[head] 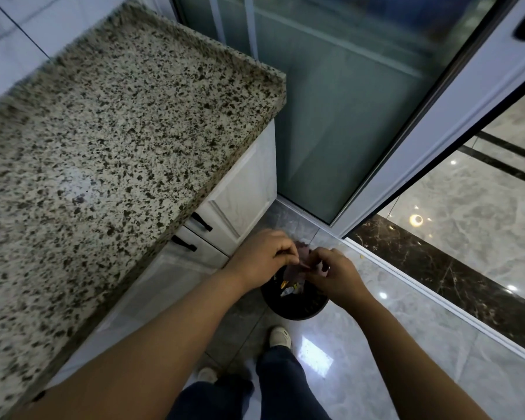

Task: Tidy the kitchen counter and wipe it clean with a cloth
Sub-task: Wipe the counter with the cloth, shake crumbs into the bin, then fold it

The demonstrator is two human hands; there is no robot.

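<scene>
1. Two hands: left hand [262, 259] and right hand [335, 274], both curled tight, pinching one pinkish cloth [300, 262] between them.
2. The cloth hangs above one black bin [297, 307] on the floor.
3. One speckled counter [109, 140] lies to the left.

Speckled granite desk [119, 140], polished; glossy marble floor [455, 231] mirrors lamps; frosted glass door [340, 116]; matt black bin [297, 307].

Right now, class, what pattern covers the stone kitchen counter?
Dark speckles on pale stone kitchen counter, head view.
</scene>
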